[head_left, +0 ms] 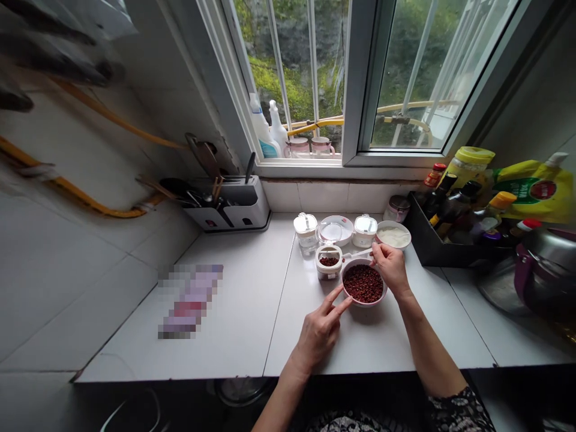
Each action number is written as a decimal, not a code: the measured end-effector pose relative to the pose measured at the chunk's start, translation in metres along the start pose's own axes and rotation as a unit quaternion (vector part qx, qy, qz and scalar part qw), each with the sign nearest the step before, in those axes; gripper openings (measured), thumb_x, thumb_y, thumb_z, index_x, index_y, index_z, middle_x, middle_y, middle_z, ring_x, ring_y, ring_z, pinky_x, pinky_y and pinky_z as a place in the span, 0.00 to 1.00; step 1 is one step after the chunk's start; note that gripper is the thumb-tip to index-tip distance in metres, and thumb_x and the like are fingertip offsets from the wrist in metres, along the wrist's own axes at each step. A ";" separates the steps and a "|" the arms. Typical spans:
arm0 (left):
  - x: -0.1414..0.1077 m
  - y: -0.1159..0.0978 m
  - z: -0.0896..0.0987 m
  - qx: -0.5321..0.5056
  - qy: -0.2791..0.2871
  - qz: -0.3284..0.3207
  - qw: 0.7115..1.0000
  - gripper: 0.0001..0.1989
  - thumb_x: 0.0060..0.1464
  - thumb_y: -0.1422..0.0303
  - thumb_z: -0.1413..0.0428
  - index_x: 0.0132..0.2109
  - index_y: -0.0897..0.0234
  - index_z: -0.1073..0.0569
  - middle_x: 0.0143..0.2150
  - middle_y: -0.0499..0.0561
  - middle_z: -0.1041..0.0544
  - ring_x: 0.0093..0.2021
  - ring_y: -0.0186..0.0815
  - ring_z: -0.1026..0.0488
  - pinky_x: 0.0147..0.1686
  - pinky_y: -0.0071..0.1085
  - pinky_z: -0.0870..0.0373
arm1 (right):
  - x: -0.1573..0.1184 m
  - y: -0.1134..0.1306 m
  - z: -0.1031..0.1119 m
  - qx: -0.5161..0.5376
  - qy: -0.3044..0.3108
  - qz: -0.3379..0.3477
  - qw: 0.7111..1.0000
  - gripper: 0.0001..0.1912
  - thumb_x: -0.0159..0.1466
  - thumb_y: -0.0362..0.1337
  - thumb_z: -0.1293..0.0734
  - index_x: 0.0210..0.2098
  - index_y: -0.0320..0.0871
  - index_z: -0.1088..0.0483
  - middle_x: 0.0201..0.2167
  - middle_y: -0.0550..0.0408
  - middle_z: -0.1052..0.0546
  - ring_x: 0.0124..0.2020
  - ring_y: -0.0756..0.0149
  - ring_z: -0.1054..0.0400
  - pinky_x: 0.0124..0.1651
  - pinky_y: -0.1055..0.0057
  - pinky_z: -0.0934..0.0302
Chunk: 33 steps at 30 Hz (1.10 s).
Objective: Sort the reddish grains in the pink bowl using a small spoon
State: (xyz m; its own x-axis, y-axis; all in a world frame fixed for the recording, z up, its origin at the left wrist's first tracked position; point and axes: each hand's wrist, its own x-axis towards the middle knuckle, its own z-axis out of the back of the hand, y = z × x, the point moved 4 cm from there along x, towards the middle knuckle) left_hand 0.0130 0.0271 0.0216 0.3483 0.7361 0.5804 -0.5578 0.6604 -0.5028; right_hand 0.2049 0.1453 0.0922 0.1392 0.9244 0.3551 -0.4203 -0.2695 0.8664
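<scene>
"Nearest us is that dark patterned sleeve [459,411], at five o'clock from the round bowl [369,303] of reddish grains [363,282] on the white counter [234,312]. What is the right hand [389,267] holding?"

"It's at two o'clock, thumb and fingers pinched on the white handle of a spoon [359,254]. The far end lies by the small jar [328,276] at ten; I can't tell whether it carries anything."

"And the left hand [320,330]?"

"Nothing gripped. Two fingers reach out, spread apart, tips on the bowl's side at seven and eight."

"Heavy, that bowl?"

"Light enough, I'd guess, and stiff. Those grains look dry and hard, so they'd scatter if it tipped. I'd take it by the rim, at three and nine. The spoon seems thin and light, best pinched well back on its handle."

"Tight quarters, though."

"Yes, the small jar stands just beside the bowl. Then there's a lidded jar [365,231] at twelve, a white dish [345,231] at eleven and a pale-filled dish [408,241] at one."

"And farther off, toward two?"

"A black crate [445,255] crammed with bottles [456,201], well apart from the bowl"
</scene>
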 end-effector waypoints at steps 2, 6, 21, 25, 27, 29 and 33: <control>0.000 -0.001 0.001 -0.004 -0.001 -0.002 1.000 0.35 0.55 0.86 0.54 0.66 0.56 0.35 0.68 0.60 0.34 0.42 0.30 0.21 0.48 0.30 0.21 | -0.003 0.014 -0.004 -0.033 -0.029 0.073 0.996 0.25 0.69 0.52 0.41 0.22 0.45 0.33 0.16 0.57 0.28 0.20 0.67 0.35 0.31 0.69 0.39; 0.000 -0.001 0.000 -0.004 0.000 -0.002 1.000 0.36 0.55 0.86 0.54 0.67 0.55 0.36 0.69 0.59 0.35 0.44 0.30 0.21 0.49 0.30 0.21 | -0.017 0.038 -0.020 -0.154 -0.066 0.269 0.948 0.20 0.73 0.42 0.42 0.25 0.45 0.33 0.21 0.57 0.26 0.26 0.67 0.33 0.48 0.63 0.39; -0.001 0.001 -0.001 0.009 0.008 -0.001 1.000 0.36 0.54 0.85 0.54 0.67 0.56 0.36 0.69 0.59 0.35 0.42 0.31 0.21 0.47 0.30 0.21 | -0.005 0.003 0.014 -0.137 0.082 0.177 0.971 0.21 0.66 0.43 0.40 0.18 0.47 0.37 0.18 0.55 0.29 0.26 0.64 0.36 0.41 0.64 0.38; -0.001 0.002 -0.001 0.007 0.007 -0.001 1.000 0.36 0.53 0.86 0.54 0.66 0.57 0.34 0.68 0.59 0.35 0.42 0.30 0.21 0.48 0.29 0.21 | -0.009 0.004 0.005 -0.156 0.121 0.178 0.964 0.21 0.66 0.42 0.39 0.17 0.47 0.39 0.17 0.55 0.31 0.28 0.64 0.36 0.43 0.66 0.39; -0.002 0.002 -0.001 0.007 0.005 -0.002 1.000 0.35 0.53 0.86 0.54 0.65 0.57 0.34 0.68 0.59 0.34 0.42 0.29 0.21 0.48 0.28 0.21 | -0.012 0.006 -0.001 -0.161 0.137 0.179 0.961 0.21 0.65 0.42 0.39 0.17 0.47 0.40 0.16 0.56 0.32 0.28 0.64 0.36 0.43 0.67 0.40; -0.002 0.002 0.000 0.007 0.002 -0.003 1.000 0.34 0.55 0.86 0.54 0.66 0.57 0.34 0.68 0.59 0.34 0.42 0.30 0.21 0.48 0.28 0.22 | -0.013 0.007 -0.005 -0.160 0.143 0.175 0.961 0.21 0.65 0.42 0.40 0.16 0.47 0.42 0.15 0.57 0.33 0.26 0.65 0.37 0.42 0.67 0.41; -0.001 0.001 0.000 0.003 0.004 -0.001 1.000 0.34 0.56 0.85 0.54 0.66 0.57 0.35 0.68 0.59 0.35 0.42 0.30 0.21 0.49 0.29 0.22 | -0.012 0.004 -0.005 -0.150 0.137 0.158 0.966 0.22 0.65 0.44 0.42 0.16 0.46 0.46 0.13 0.59 0.37 0.21 0.68 0.43 0.38 0.69 0.43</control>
State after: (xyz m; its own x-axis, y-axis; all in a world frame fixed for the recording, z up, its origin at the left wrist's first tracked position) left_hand 0.0119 0.0267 0.0205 0.3556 0.7362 0.5759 -0.5621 0.6607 -0.4975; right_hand 0.1973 0.1345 0.0903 -0.2641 0.8568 0.4429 -0.6502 -0.4973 0.5744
